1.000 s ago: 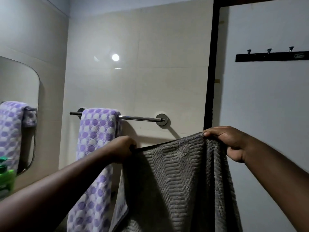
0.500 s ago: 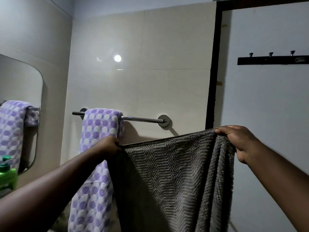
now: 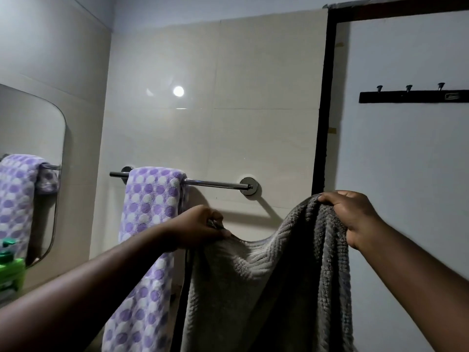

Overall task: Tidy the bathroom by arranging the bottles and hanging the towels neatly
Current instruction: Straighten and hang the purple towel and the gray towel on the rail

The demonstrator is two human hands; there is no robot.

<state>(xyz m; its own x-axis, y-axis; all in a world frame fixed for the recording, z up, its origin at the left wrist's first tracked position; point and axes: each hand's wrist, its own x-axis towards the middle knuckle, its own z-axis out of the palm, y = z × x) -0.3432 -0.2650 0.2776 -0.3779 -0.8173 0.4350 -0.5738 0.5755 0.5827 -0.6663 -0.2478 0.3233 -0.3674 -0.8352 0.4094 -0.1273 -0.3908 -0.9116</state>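
Right hand grips top edge of grey towel; left hand looks pinched on it too, fingers in shadow. Towel hangs below rail, right of dotted towel. Edge taut 0.5 s ago, now sagging, 2 hands closer: I'd judge a gather before draping on rail's free half

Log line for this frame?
step: hang grey towel | left hand: grips top edge | right hand: grips top edge | towel: sags between hands, not on towel bar | bar: purple dotted towel at left
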